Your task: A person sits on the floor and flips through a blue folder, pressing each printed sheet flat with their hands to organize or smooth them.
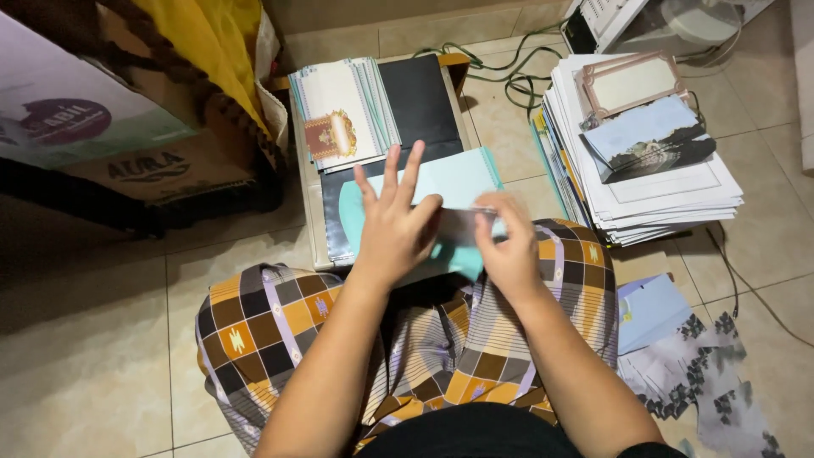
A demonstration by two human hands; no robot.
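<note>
My left hand (393,222) holds the left end of a thin clear plastic sleeve (462,222), thumb and forefinger pinching it while the other fingers spread upward. My right hand (507,243) pinches the sleeve's right end. Both hands hover over a pale teal card (454,176) that lies on a small low table (307,212) with a dark top. A stack of white and teal cards with a gold and red emblem (343,110) rests on the table's far left.
A tall pile of printed cards and envelopes (644,161) stands on the tiled floor at right. Loose patterned sheets (695,373) lie near my right knee. Cardboard boxes (127,127) sit at left, cables (509,72) at back. My legs wear a checked sarong (280,314).
</note>
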